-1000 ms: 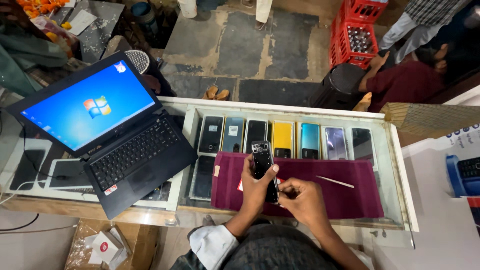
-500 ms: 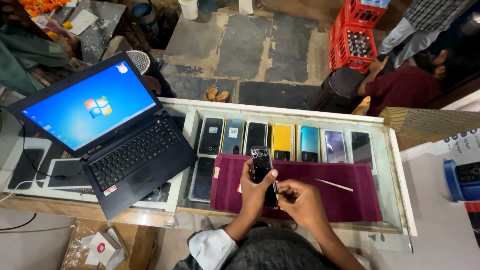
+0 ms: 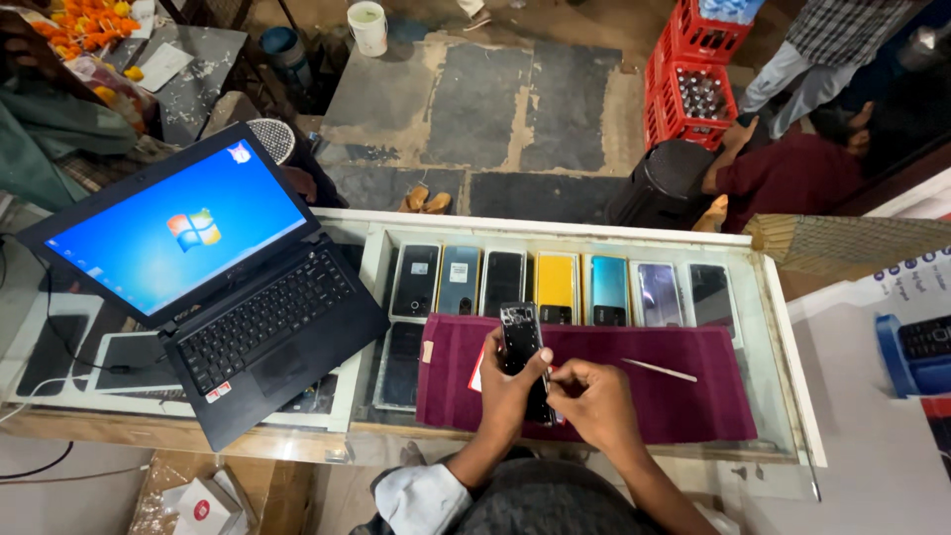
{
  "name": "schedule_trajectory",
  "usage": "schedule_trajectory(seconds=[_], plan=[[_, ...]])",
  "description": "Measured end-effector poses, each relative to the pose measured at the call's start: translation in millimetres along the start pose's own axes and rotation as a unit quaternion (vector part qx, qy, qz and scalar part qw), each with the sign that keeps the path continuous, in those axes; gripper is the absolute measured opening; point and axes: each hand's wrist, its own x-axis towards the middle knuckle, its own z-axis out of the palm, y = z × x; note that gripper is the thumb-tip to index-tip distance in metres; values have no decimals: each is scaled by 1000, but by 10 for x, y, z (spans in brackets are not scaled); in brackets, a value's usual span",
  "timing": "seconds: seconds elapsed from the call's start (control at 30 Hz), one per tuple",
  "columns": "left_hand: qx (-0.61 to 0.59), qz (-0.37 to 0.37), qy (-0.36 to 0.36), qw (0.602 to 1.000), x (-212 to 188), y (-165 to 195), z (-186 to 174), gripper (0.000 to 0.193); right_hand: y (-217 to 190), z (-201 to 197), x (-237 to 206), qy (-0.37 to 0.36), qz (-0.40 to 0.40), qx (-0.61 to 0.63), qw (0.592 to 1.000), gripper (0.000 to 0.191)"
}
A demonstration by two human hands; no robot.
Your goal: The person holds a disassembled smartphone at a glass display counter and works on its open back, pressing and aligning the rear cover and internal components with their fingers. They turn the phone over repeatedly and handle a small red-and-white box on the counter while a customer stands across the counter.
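Here both hands, left hand (image 3: 508,388) and right hand (image 3: 592,400), grip a dark phone (image 3: 522,342).

Glass counter (image 3: 783,327); patched stone floor (image 3: 515,109); red crates (image 3: 693,69) beyond.

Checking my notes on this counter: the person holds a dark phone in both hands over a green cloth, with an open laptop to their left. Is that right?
Not quite: the cloth is maroon, not green, as the head view shows. The rest holds: the left hand and right hand hold the dark phone, with the open laptop to their left.
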Motion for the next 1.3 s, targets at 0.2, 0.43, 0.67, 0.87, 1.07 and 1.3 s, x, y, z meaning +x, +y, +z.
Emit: schedule_trajectory(seconds=[0.2,0.43,0.67,0.87,1.07,1.3], plan=[[-25,2,15,1000,9,-1,-63,50,-355,19,-14,-24,11,-77,997,15],[-18,-3,40,999,50,-22,-162,50,-839,-140,-38,37,-269,28,962,94],[-34,-23,27,999,-12,-25,-242,51,-499,62,55,-11,-96,-55,994,61],[-45,4,45,998,-53,-35,-339,50,-12,227,102,-73,-89,20,993,37],[-62,-4,74,995,-68,16,-381,50,37,278,181,-113,-67,45,990,40],[-3,40,84,996,-70,-1,-404,52,21,256,204,-138,-58,33,988,35]])
